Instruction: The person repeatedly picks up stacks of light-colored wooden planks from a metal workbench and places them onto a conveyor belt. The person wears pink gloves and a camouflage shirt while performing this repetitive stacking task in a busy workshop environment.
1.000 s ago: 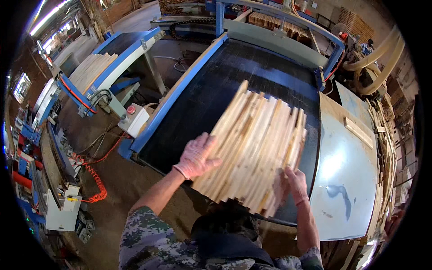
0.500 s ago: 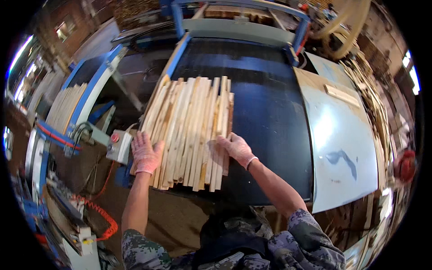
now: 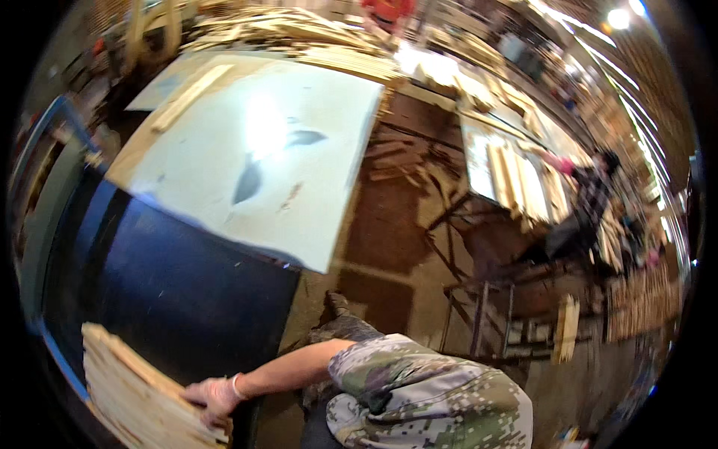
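Note:
A row of pale wooden strips (image 3: 138,396) lies side by side at the lower left, on a dark conveyor belt (image 3: 187,266). My right hand (image 3: 217,396), in a pinkish work glove, grips the near right edge of these strips, with its fingers curled against the wood. Part of the row runs out of the picture at the bottom left. My left hand is outside the picture.
Beyond the belt is a shiny pale sheet-topped table (image 3: 314,179) with one loose board (image 3: 191,97) on it. Wood piles (image 3: 299,34) lie behind. At the right a co-worker (image 3: 583,194) reaches to boards (image 3: 516,179) on another table. A metal frame (image 3: 479,322) stands nearer.
The view has swung to the right, so the strips now appear at the lower left. My left hand has gone out of view; my right hand is still at the strips' edge.

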Demonstrator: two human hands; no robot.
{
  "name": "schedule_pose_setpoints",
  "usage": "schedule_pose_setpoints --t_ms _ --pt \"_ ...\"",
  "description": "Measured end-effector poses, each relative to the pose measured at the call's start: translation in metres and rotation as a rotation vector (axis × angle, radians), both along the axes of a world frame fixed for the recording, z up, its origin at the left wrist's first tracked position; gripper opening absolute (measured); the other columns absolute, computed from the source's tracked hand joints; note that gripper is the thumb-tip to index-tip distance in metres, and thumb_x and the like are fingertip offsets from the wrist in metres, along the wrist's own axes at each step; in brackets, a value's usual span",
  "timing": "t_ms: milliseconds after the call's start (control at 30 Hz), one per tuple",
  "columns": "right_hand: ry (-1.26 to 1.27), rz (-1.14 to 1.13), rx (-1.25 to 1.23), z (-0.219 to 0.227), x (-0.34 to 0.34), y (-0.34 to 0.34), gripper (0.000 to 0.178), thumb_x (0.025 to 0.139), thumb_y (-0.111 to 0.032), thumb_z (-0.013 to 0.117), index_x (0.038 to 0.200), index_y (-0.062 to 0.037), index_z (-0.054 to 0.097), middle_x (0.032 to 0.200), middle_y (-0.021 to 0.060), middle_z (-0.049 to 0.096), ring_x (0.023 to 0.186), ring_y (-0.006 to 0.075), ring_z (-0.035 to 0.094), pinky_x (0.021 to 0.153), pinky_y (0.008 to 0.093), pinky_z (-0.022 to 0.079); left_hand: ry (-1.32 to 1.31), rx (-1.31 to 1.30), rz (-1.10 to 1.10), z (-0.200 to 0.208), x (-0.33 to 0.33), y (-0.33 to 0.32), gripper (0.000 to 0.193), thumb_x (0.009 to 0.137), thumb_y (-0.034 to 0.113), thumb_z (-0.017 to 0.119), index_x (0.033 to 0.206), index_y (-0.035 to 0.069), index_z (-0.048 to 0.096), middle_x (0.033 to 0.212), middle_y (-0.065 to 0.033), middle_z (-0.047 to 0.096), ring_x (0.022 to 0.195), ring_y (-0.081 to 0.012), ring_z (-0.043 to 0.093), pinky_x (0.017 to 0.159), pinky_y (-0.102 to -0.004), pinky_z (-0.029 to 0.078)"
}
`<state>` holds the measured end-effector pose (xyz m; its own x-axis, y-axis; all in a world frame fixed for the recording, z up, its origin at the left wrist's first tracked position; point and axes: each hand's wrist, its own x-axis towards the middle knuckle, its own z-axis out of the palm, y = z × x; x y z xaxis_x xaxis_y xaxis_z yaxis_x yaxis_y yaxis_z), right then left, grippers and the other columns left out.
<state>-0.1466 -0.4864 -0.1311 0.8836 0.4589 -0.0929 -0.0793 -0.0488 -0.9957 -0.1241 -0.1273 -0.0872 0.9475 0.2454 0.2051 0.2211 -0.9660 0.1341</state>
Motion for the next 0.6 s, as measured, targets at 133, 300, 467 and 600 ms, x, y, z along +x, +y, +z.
schedule_pose_setpoints --t_ms 133,300,467,600 --pt "-0.049 0.046 0.044 0.022 -0.013 -0.030 0.047 0.095 -0.040 0.077 0.116 -0.0003 0.064 0.083 0.0131 0.076 0.080 0.0273 0.075 0.075 0.0435 0.058 0.026 -0.097 -0.078 0.004 0.009 -0.055 0.059 0.108 0.040 0.053 0.146 -0.005 0.053 0.144 -0.0266 0.055 0.127 -0.0402 0.055 0.108 -0.0495 0.047" --pt "-0.028 -0.217 -0.015 0.017 -0.012 -0.079 0.076 0.076 -0.032 0.085 0.138 -0.0002 0.055 0.132 0.0260 0.064 0.125 0.0425 0.063 0.103 0.0478 0.053 0.087 -0.202 -0.086 0.009 0.013 -0.082 0.054 0.107 0.037 0.054 0.140 -0.006 0.058 0.136 -0.0234 0.061 0.118 -0.0367 0.059 0.102 -0.0479 0.050" --pt "-0.050 -0.303 -0.259 0.040 -0.006 -0.147 0.063 0.080 -0.041 0.083 0.125 -0.0019 0.064 0.120 0.0225 0.071 0.115 0.0404 0.068 0.097 0.0484 0.056 0.131 -0.417 -0.089 0.002 0.011 -0.063 0.050 0.106 0.033 0.054 0.134 -0.008 0.062 0.127 -0.0201 0.066 0.110 -0.0332 0.062 0.097 -0.0463 0.053" --pt "0.013 -0.414 -0.381 0.041 -0.011 -0.206 0.067 0.090 -0.043 0.081 0.140 -0.0030 0.060 0.114 0.0177 0.076 0.103 0.0325 0.075 0.092 0.0441 0.059 0.149 -0.901 0.087 0.011 0.026 -0.133 0.039 0.103 0.029 0.062 0.119 -0.006 0.068 0.110 -0.0114 0.069 0.096 -0.0241 0.064 0.088 -0.0414 0.054"
